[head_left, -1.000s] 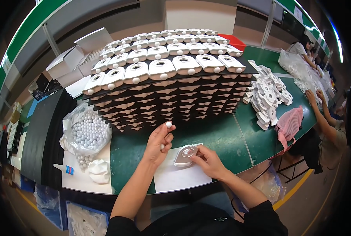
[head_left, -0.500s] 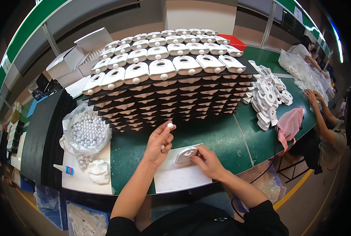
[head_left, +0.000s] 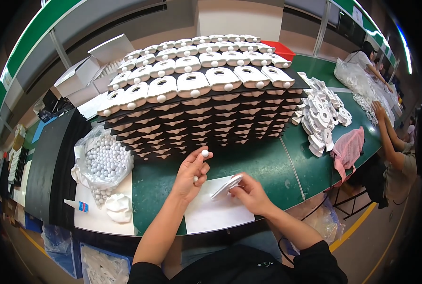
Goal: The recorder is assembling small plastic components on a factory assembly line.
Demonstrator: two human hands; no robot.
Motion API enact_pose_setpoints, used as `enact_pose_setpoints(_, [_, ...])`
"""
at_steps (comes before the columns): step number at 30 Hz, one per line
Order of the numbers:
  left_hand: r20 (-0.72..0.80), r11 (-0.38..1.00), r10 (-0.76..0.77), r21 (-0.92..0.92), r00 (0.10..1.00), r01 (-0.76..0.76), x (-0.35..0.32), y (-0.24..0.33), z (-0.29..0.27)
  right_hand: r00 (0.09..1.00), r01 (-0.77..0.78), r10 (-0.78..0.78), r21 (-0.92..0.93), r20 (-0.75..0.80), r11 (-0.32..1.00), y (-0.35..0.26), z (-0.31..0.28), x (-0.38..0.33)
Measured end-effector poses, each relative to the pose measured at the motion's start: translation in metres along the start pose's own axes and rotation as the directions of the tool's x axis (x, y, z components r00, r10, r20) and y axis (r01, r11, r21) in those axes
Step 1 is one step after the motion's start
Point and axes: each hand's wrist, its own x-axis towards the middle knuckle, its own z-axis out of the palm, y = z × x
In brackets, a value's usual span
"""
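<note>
Between thumb and fingertips, my left hand (head_left: 192, 174) pinches a small white ball (head_left: 205, 153). A second white ball (head_left: 196, 179) is tucked in its curled fingers. My right hand (head_left: 251, 193) grips a flat white plastic part (head_left: 224, 187) by its right end, tilted nearly edge-on above a white paper sheet (head_left: 220, 215). The part's opening is hardly visible at this angle. Behind my hands rises a stack of black boards (head_left: 206, 128). Its top board carries rows of white plastic parts (head_left: 193, 83), each with a white ball at its front edge.
To the left lie a bag of white balls (head_left: 108, 156), a small glue bottle (head_left: 77, 205), a crumpled white cloth (head_left: 118, 208) and black boards (head_left: 50, 165). A heap of white parts (head_left: 322, 113) and a pink mesh bag (head_left: 348, 150) lie right, near a co-worker's arms (head_left: 388, 135).
My right hand has turned the white part from showing its round opening to nearly edge-on. My left hand stays almost still with its balls. The co-worker's hands have shifted slightly.
</note>
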Motion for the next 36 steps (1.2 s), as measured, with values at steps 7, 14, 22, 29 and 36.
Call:
enact_pose_setpoints(7, [0.040,0.993,-0.050,0.111,0.998,0.045,-0.007,-0.002,0.001,0.999,-0.036,0.000,0.682,0.053,0.730,-0.010,-0.018,0.007])
enact_pose_setpoints(14, [0.067,0.970,-0.090,0.234,0.994,0.072,-0.010,-0.002,0.007,0.973,0.229,-0.222,0.265,-0.056,0.937,-0.027,-0.035,0.012])
enact_pose_setpoints(22, [0.119,0.977,-0.093,0.202,0.989,0.067,-0.009,-0.002,0.006,0.576,0.746,-0.712,-0.614,0.402,0.258,-0.052,-0.043,0.016])
enact_pose_setpoints(29, [0.099,0.965,-0.123,0.244,0.988,0.095,-0.010,-0.002,0.012,0.558,0.759,-0.756,-0.579,0.342,0.298,-0.046,-0.044,0.022])
enact_pose_setpoints(36, [0.063,0.941,-0.082,0.333,0.995,0.056,-0.011,-0.005,0.015,0.956,0.292,-0.280,0.380,-0.088,0.878,-0.010,-0.030,0.030])
